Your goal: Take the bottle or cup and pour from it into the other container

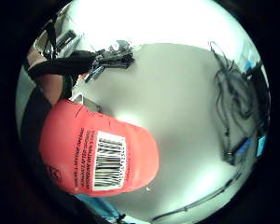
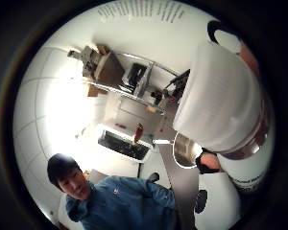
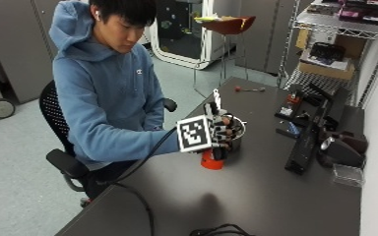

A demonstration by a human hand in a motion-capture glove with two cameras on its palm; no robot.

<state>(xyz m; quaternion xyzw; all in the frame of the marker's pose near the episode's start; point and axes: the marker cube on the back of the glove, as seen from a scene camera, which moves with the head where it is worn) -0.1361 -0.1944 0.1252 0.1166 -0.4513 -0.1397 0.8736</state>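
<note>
Grey table (image 3: 254,196) | right hand (image 3: 218,132) grips red bottle (image 3: 210,160) over metal cup (image 3: 236,140) | keyboard (image 3: 305,142) beside.

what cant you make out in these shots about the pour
- Fingers of the right hand: outside view, masked by the marker on the glove.
- Metal cup contents: outside view, hand in front; thumb side palm view, white cap blocks part of it.
- Red bottle fill level: opaque, both views.
- Any stream: not visible anywhere.
</note>
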